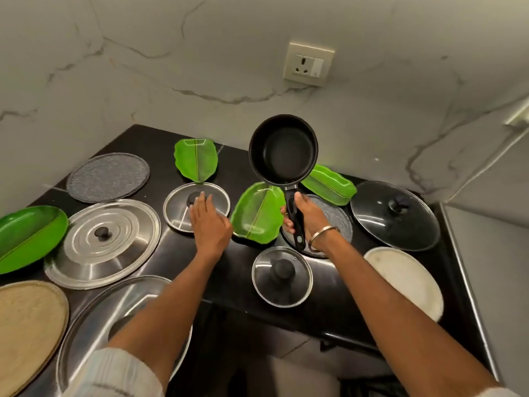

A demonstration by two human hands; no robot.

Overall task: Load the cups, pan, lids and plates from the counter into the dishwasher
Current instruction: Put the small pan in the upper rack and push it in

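My right hand grips the handle of a small black pan and holds it up above the counter, tilted so its inside faces me. My left hand reaches with straight fingers over a small glass lid and touches it near its black knob. Several green leaf-shaped plates lie around them on the black counter. A small glass lid sits just under my right wrist. A large steel lid lies at the left. No cups and no dishwasher are in view.
A dark glass lid and a white plate lie at the right. A grey speckled plate sits at the back left, a woven beige plate and a big steel lid at the front left. A wall socket is behind.
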